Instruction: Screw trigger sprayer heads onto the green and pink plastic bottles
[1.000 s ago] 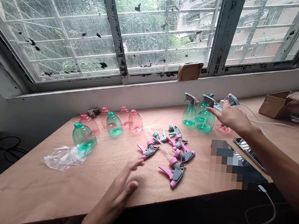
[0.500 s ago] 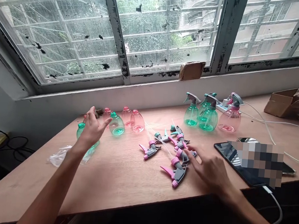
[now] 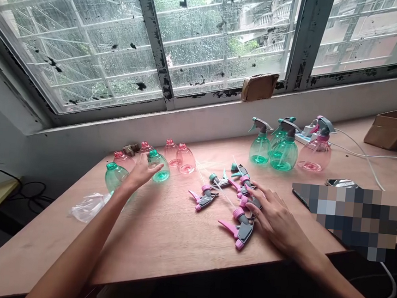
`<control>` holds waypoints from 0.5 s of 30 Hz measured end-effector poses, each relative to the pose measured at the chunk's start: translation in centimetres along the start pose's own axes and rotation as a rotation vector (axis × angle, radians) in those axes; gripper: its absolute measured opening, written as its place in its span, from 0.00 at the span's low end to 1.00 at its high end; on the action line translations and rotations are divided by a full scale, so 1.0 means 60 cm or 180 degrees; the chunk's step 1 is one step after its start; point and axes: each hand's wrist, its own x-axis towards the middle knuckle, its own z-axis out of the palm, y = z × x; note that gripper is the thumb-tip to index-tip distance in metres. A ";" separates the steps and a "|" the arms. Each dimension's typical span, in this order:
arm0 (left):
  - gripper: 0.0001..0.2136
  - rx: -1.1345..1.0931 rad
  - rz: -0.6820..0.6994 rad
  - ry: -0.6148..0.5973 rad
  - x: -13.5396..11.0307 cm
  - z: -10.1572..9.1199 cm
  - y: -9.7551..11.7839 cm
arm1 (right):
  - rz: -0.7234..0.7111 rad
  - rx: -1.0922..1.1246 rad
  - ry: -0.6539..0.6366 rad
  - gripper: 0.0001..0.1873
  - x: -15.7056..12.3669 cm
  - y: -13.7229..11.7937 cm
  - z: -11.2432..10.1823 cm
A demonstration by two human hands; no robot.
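My left hand [image 3: 142, 172] is at a green bottle without a head [image 3: 162, 170], its thumb stretched across the front and the other fingers on the far left side. A gap shows between thumb and fingers; whether they touch the bottle I cannot tell. My right hand [image 3: 279, 216] lies palm down with fingers spread over the right side of a pile of spray heads. Beneath its fingertips is a pink-and-grey spray head [image 3: 254, 201], partly hidden. Nearer the table edge lies another pink-and-grey spray head [image 3: 242, 229]. A teal-and-grey spray head [image 3: 220, 180] rests behind.
Several open pink bottles [image 3: 186, 161] and a second green one [image 3: 114, 176] stand at the left, near a crumpled clear bag [image 3: 87, 208]. Assembled spray bottles [image 3: 284, 154] stand back right. Cables, a cardboard box [image 3: 389, 131] and a blurred-out device [image 3: 301, 197] lie at the right.
My left hand has moved right and down to the green bottle, uncovering bottles at the left. My right hand has spread forward over the spray heads. The view has shifted slightly.
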 end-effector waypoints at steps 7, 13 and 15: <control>0.28 -0.0132 0.0367 -0.0358 -0.188 -0.030 0.075 | 0.0415 -0.0250 -0.0356 0.25 0.066 0.024 -0.018; 0.39 -0.0264 0.0609 0.0064 -0.347 0.020 0.154 | 0.0482 -0.0512 -0.1046 0.22 0.198 0.049 -0.004; 0.42 -0.0481 0.0495 0.0216 -0.361 0.039 0.167 | 0.0660 -0.0517 -0.1180 0.20 0.234 0.056 0.015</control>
